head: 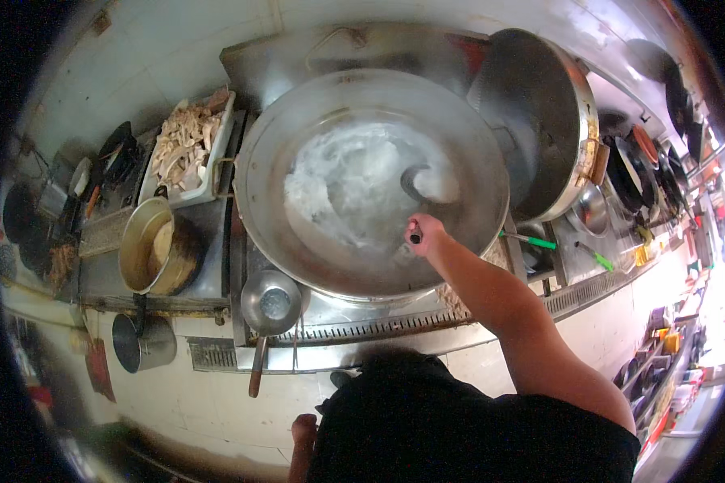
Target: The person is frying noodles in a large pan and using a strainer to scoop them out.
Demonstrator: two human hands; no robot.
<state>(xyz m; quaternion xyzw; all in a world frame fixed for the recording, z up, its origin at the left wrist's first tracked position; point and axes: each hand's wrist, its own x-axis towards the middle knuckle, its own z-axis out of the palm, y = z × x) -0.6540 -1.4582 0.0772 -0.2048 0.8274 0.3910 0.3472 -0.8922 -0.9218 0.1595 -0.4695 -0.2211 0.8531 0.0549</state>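
Observation:
My right hand (424, 234) is closed around the dark handle of a utensil that reaches into a very large round metal pot (372, 290). Whitish, foamy, steaming liquid (350, 181) fills the pot's lower part. A dark curved shape, perhaps the utensil's end, shows in the liquid beyond the hand; its exact form is blurred by steam. Down beside my body hangs my left hand (304, 427), away from the stove; whether its fingers are closed or apart does not show clearly. A metal ladle-like pan with a wooden handle (270, 302) rests at the stove's front edge, left of the pot.
A white tray of pale bones or meat pieces (184, 145) stands left, behind a worn saucepan (148, 247). A big empty-looking metal pot (531, 121) leans tilted at the right. Green-handled tools (540, 242) and a metal bowl (590, 208) lie right. Another saucepan (151, 344) sits lower left.

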